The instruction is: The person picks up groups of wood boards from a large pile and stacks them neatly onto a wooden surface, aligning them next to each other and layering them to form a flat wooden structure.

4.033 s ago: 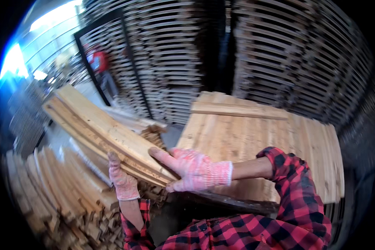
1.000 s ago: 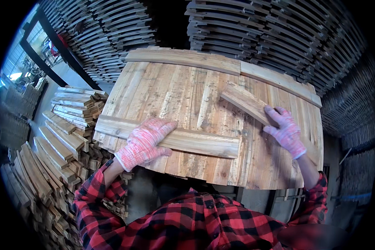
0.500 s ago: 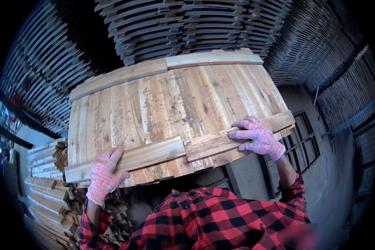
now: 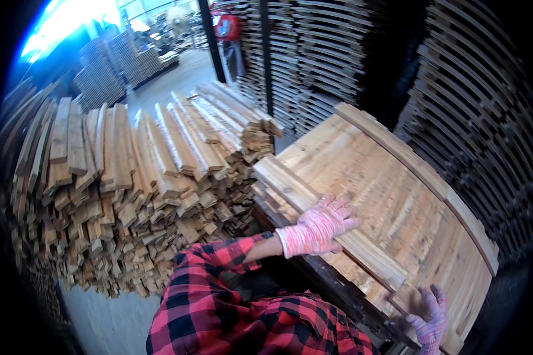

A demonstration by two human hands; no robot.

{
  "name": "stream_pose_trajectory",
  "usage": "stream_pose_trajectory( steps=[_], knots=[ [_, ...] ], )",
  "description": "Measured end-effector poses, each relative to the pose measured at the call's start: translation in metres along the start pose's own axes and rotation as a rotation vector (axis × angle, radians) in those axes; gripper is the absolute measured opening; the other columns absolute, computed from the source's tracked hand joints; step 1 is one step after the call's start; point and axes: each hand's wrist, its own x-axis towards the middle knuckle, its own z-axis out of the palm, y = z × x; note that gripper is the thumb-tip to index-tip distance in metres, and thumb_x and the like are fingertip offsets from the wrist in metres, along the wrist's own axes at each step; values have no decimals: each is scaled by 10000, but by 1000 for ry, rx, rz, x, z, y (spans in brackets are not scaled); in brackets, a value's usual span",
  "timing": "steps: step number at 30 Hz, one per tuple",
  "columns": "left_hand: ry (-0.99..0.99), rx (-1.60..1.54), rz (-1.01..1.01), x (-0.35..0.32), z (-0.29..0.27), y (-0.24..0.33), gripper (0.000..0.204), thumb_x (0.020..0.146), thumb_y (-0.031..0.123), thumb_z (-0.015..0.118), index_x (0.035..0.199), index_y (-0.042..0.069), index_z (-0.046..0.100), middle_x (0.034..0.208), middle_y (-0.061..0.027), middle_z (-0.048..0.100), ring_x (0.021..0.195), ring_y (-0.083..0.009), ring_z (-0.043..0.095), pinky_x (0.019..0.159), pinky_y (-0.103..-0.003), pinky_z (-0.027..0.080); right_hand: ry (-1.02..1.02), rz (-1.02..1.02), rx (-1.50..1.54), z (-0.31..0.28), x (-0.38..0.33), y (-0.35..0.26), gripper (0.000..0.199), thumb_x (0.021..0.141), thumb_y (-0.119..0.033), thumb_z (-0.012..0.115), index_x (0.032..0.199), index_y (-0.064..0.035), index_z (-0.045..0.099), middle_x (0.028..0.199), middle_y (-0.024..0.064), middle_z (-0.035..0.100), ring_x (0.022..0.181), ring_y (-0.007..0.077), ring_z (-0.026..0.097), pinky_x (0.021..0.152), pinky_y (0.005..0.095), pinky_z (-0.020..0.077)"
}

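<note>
My left hand [image 4: 320, 229], in a pink-and-white knit glove, lies flat across a loose wooden plank [image 4: 370, 258], fingers spread. That plank runs along the near edge of a layer of boards [image 4: 391, 207] set side by side. My right hand [image 4: 431, 319], gloved alike, is at the lower right with its fingers apart, close to a second near-edge plank [image 4: 403, 299] that it partly hides. Two more planks, one to the left [image 4: 391, 151] and one to the right [image 4: 474, 231], lie end to end along the far edge.
A big heap of loose wooden planks [image 4: 148, 201] stands at my left, their ends toward me. Tall racks of stacked slats [image 4: 479, 118] rise behind the boards. A dark post [image 4: 212, 41] and a red object [image 4: 226, 26] stand at the back, beside a grey floor [image 4: 189, 68].
The view has swung left, bringing in the plank heap. My left hand has shifted inward along its plank and flattened. My right hand has opened from the near right plank.
</note>
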Motion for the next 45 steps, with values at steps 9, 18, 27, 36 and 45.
stream_pose_trajectory(
  steps=[9,18,27,36,45],
  knots=[
    [1390,-993,-800,-148,56,-97,798,901,287,770,1527,18,353,1539,-183,389,1405,-280,401,1145,-373,360,-375,-476,-97,76,165,-183,741,725,-455,816,1300,-27,626,1355,207,563,1263,373,536,1061,430,440],
    [1515,-2288,-367,-256,37,-256,1195,799,909,379,1571,12,212,1576,-276,291,1477,-443,252,1234,-595,131,-951,-751,-91,314,327,-358,831,868,-591,655,1520,-142,401,1479,164,490,1330,377,502,1076,437,424],
    [1523,-2397,-594,-247,-27,-273,882,925,757,350,1538,124,365,1555,-154,413,1429,-410,381,1143,-706,254,-679,-596,-389,519,370,-421,867,884,-761,488,1280,8,552,1271,331,555,1197,456,564,1023,494,441],
    [1179,-1909,-543,-239,-71,-302,744,963,640,527,1521,170,378,1465,-108,508,1292,-345,533,1053,-571,440,-1325,227,942,465,416,-458,671,957,-574,607,1393,-68,544,1279,138,659,1130,248,650,926,410,539],
    [1379,-1809,-1227,-238,-94,-355,793,847,521,765,1450,80,499,1391,-106,571,1271,-253,545,1063,-420,442,-1103,-34,394,500,407,-456,972,853,-579,708,1522,18,334,1401,220,534,1311,282,520,1060,401,442]
  ],
)
